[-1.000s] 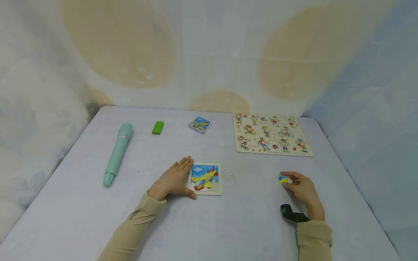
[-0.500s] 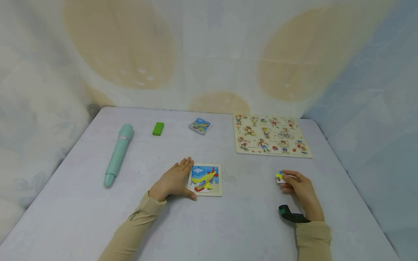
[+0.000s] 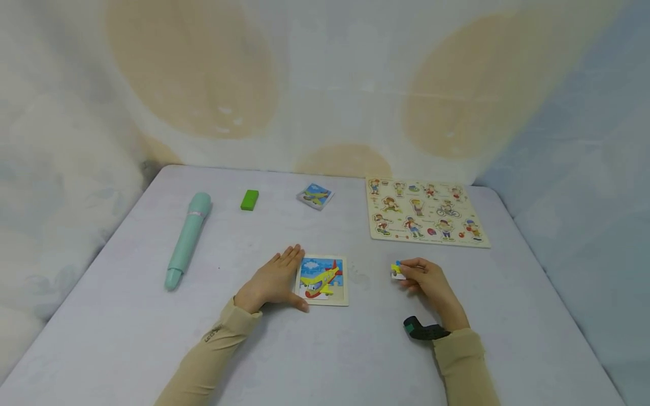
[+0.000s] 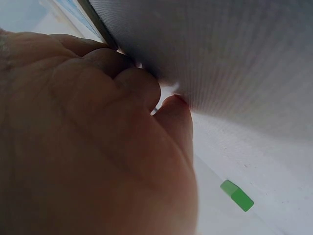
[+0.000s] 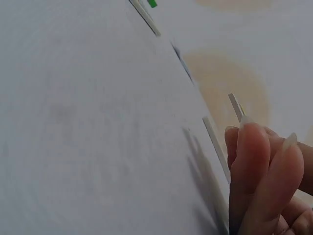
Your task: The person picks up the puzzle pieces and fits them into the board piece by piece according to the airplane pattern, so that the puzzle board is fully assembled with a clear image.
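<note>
A small square airplane puzzle (image 3: 323, 277) in a pale wooden frame lies mid-table in the head view, with a bare patch at its lower right. My left hand (image 3: 274, 283) rests along its left edge, fingers straight and thumb at the lower left corner. To the right of the puzzle, my right hand (image 3: 429, 282) pinches a jigsaw piece (image 3: 396, 270) coloured blue, yellow and white. The right wrist view shows that piece (image 5: 236, 105) edge-on between the fingertips (image 5: 252, 142), raised off the table. In the left wrist view the left hand (image 4: 107, 137) hides most of the puzzle.
A wooden board of sports figures (image 3: 426, 213) lies at the back right. Behind the puzzle are a small airplane picture tile (image 3: 315, 196) and a green block (image 3: 249, 200). A mint-green microphone-shaped object (image 3: 188, 241) lies at left. Fabric walls border the table.
My right hand has moved left toward the puzzle, carrying the jigsaw piece, which turned in the fingers. The left hand has stayed at the puzzle's edge.
</note>
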`<state>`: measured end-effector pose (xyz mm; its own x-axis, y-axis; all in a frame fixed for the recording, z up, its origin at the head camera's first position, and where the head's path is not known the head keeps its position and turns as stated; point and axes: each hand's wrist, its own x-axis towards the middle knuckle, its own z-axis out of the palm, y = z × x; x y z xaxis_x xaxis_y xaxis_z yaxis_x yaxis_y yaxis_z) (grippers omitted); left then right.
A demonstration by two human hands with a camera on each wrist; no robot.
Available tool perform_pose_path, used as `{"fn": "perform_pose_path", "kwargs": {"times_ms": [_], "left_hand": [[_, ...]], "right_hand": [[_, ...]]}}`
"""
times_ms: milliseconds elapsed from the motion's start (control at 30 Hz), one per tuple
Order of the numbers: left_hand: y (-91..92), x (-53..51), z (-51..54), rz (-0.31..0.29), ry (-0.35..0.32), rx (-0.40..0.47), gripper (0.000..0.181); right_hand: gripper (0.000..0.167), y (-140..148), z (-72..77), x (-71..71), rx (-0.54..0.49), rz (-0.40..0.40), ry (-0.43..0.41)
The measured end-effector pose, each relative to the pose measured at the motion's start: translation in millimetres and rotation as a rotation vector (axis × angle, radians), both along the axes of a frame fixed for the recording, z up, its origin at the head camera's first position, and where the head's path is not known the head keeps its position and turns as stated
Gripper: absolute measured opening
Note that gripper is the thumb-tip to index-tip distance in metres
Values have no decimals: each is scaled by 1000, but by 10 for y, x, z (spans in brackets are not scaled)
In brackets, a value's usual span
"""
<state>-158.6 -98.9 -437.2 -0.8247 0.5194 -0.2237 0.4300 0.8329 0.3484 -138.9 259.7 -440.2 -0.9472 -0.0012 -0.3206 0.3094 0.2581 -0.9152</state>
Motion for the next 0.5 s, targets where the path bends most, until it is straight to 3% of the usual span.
{"fn": "perform_pose_path", "kwargs": {"times_ms": [500], "left_hand": [[10, 17, 40, 10, -10, -5, 128]], "right_hand": [[19, -666, -40, -72, 74, 214, 10]]}}
